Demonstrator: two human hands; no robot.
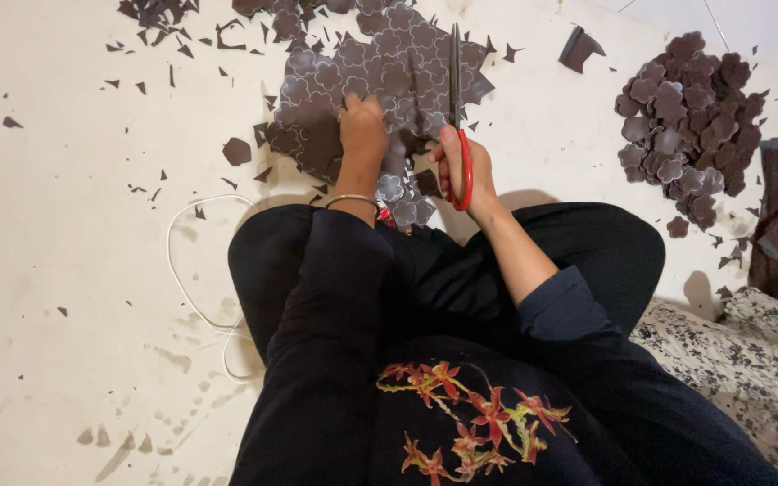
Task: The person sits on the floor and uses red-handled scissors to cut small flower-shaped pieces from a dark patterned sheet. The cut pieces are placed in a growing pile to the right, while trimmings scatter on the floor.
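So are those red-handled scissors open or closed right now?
Closed, it seems: the scissors show one thin line of blade above the right hand, no gap visible.

Left hand (362, 126) is stretched forward, palm down, fingers curled and pressing flat, knuckles toward the camera. A thin bangle circles its wrist, just behind the hand. The left forearm runs straight back, covered by a dark sleeve. Right hand (461, 166) sits just beside the left, a little nearer the body, closed with thumb and fingers through red loops. Its wrist bends slightly, bare forearm angling back and to the right, sleeve pushed up near the elbow. Both arms reach out between the folded knees.
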